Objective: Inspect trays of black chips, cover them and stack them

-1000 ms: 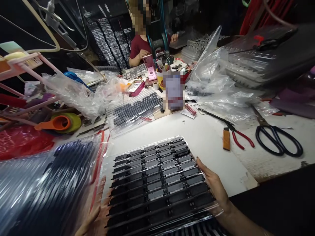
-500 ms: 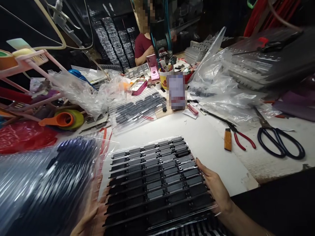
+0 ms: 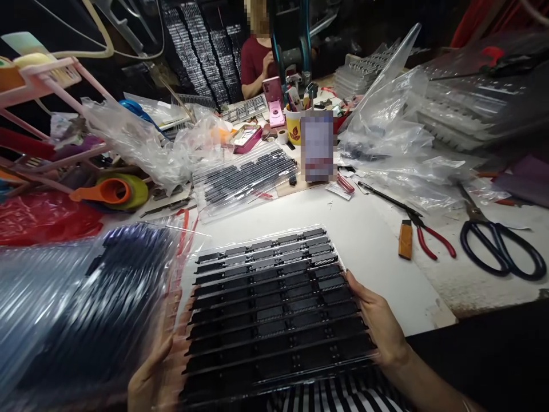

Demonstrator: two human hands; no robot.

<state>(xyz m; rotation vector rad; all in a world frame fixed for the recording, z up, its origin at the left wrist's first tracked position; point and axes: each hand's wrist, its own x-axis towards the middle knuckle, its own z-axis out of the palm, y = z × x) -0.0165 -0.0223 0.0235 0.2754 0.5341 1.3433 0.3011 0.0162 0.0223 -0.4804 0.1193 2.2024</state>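
Note:
A clear plastic tray (image 3: 274,309) with several rows of black, comb-edged parts is tilted above the table's near edge. My right hand (image 3: 380,320) grips its right side, thumb along the edge and the other fingers hidden underneath. At its left side is my left hand (image 3: 156,366), closed on the tray's edge and partly seen through clear plastic. Close by on the left lies a pile of clear-wrapped dark parts (image 3: 107,297), touching or almost touching my left hand. Another clear pack of dark strips (image 3: 249,177) rests on the white table behind the tray.
On the right lie large scissors (image 3: 501,246), red-handled pliers (image 3: 422,229) and an orange cutter (image 3: 405,239). Crumpled plastic bags (image 3: 386,143) and stacked trays (image 3: 454,114) stand behind. A phone (image 3: 317,146) leans by a yellow cup (image 3: 294,127). A person (image 3: 257,63) sits across.
The tray has tilted slightly, and the shine on its parts has shifted. My left hand shows more beside it. The view has moved a little, so the table things appear higher and further right.

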